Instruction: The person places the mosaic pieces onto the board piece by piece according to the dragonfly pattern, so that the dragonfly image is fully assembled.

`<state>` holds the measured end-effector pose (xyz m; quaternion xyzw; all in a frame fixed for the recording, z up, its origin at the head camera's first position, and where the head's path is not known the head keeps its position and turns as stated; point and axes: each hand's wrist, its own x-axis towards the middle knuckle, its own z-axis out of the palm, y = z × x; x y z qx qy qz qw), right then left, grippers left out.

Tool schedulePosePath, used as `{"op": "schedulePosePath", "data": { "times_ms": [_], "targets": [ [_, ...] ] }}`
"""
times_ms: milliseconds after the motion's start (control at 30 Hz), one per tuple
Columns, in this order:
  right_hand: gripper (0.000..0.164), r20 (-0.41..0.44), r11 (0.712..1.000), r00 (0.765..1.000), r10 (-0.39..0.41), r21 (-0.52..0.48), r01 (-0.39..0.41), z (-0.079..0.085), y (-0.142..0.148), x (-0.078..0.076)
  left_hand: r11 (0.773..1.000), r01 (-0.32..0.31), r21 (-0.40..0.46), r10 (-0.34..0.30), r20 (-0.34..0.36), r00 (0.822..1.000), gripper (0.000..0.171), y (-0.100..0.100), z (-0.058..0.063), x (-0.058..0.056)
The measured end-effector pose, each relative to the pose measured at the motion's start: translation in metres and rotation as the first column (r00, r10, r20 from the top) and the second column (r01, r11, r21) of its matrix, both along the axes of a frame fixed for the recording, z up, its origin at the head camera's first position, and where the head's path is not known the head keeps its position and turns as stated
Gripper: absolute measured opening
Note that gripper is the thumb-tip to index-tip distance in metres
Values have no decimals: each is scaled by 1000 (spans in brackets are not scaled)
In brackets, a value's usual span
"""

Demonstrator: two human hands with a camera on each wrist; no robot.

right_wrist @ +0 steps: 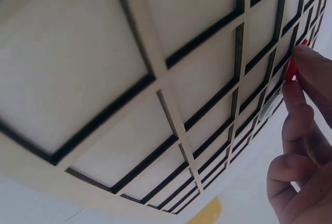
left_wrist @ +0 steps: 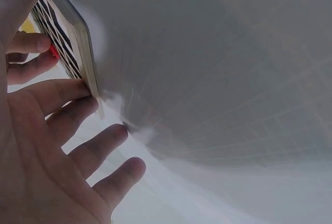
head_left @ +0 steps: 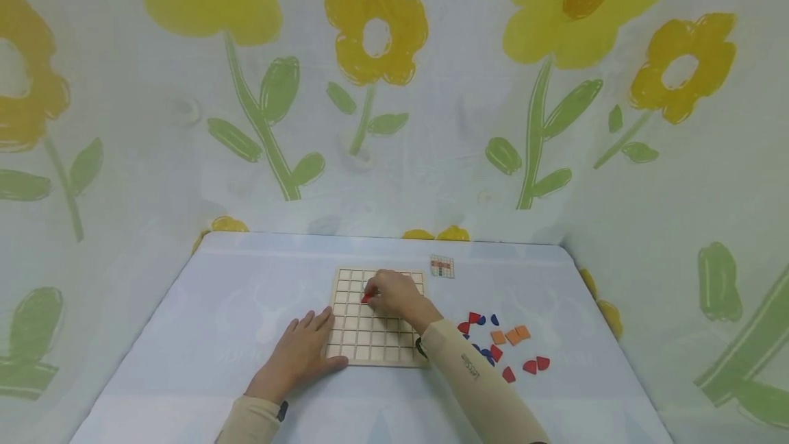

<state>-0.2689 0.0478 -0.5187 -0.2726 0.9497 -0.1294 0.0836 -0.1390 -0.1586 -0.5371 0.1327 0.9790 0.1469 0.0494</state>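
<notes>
A pale wooden grid board (head_left: 360, 334) lies on the table's middle. My right hand (head_left: 394, 295) reaches over its upper part and pinches a small red piece (head_left: 366, 299) against a cell. In the right wrist view the red piece (right_wrist: 292, 69) sits between fingertips above the grid board (right_wrist: 155, 105). My left hand (head_left: 302, 351) lies flat with straight fingers on the table, its fingertips touching the board's left edge. The left wrist view shows these fingers (left_wrist: 78, 141) beside the board's edge (left_wrist: 83, 47), with the red piece (left_wrist: 53, 52) beyond.
Several loose red, blue and orange pieces (head_left: 505, 344) lie right of the board. A small pattern card (head_left: 442, 266) sits behind the board. The light blue table (head_left: 216, 307) is walled by a flower-printed cloth (head_left: 382, 88) on three sides.
</notes>
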Motion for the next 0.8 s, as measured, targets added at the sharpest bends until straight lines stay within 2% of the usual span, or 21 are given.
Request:
{"op": "schedulePosePath", "data": {
  "times_ms": [367,800],
  "targets": [
    [12,-6,1000,1000,-18,-3,18,-2,-1,2,1000,5,-17,-5,-14,1000,96,1,3,1],
    [12,2,999,999,-48,12,48,-3,-2,2,1000,6,-21,-6,9,1000,96,2,4,1]
  ]
}}
